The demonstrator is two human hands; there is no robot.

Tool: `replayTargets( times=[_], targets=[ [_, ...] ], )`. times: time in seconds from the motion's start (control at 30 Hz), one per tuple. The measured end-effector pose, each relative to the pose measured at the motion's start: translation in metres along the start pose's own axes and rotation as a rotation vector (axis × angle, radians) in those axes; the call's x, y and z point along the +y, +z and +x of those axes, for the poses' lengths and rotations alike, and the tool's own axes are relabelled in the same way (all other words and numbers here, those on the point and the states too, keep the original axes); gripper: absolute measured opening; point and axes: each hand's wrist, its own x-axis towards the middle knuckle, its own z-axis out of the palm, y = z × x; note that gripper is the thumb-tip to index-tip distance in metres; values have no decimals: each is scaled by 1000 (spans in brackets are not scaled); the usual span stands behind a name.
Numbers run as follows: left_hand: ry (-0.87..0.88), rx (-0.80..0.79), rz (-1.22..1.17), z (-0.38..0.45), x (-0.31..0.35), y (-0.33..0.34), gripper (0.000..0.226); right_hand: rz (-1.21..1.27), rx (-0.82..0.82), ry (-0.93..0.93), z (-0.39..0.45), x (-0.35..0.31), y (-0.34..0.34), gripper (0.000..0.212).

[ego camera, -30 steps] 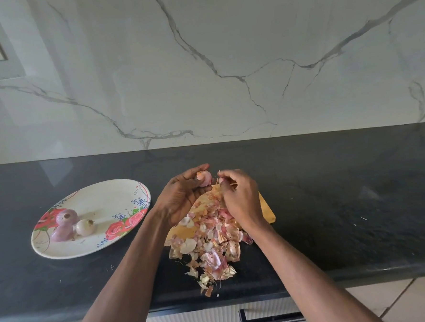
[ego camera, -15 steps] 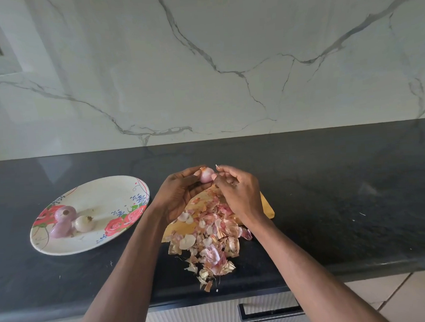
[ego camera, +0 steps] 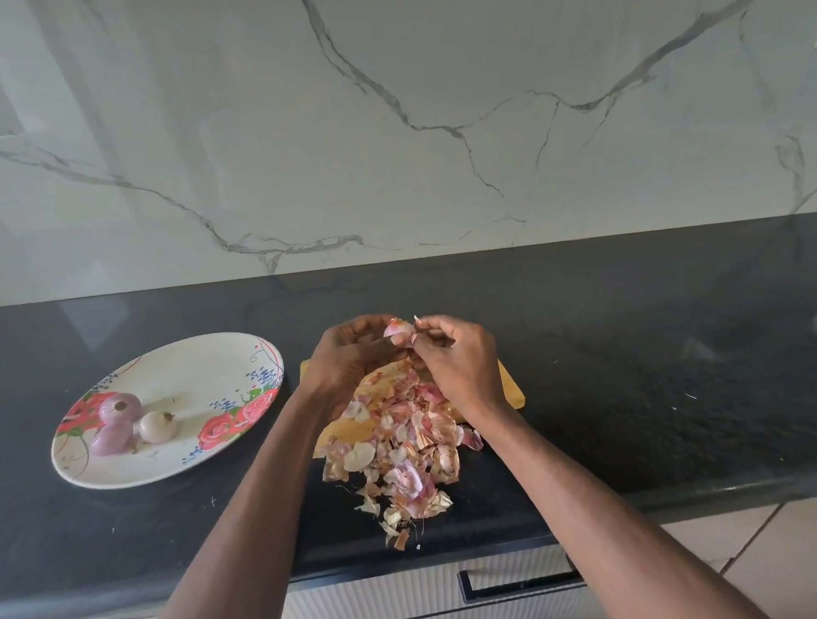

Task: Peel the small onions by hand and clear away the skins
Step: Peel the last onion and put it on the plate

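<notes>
Onion (ego camera: 397, 329) sits pinched in the left hand (ego camera: 352, 360) fingertips above the cutting board (ego camera: 509, 383) on the tabletop (ego camera: 638, 343), right hand (ego camera: 457, 359) touching its right side and pinching a skin flake (ego camera: 417, 319), so the peel likely pulls rightward, dropping onto the skins pile (ego camera: 406, 453) below.

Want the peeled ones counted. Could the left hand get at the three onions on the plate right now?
Probably not yet: the left hand grips an onion. Otherwise the path to the plate looks free.
</notes>
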Motion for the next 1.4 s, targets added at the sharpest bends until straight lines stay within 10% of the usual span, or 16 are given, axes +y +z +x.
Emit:
replayTargets(
  times=[0.7, 1.07, 1.4],
  targets=[
    [199, -101, 221, -5, -7, 11, 20, -97, 151, -219, -7, 4, 6, 5],
    [-111, -32, -185, 2, -4, 8, 20, 369, 53, 305, 5, -4, -3, 12],
    [-123, 1, -174, 5, -6, 4, 23, 30, -63, 157, 2, -3, -2, 28]
  ],
)
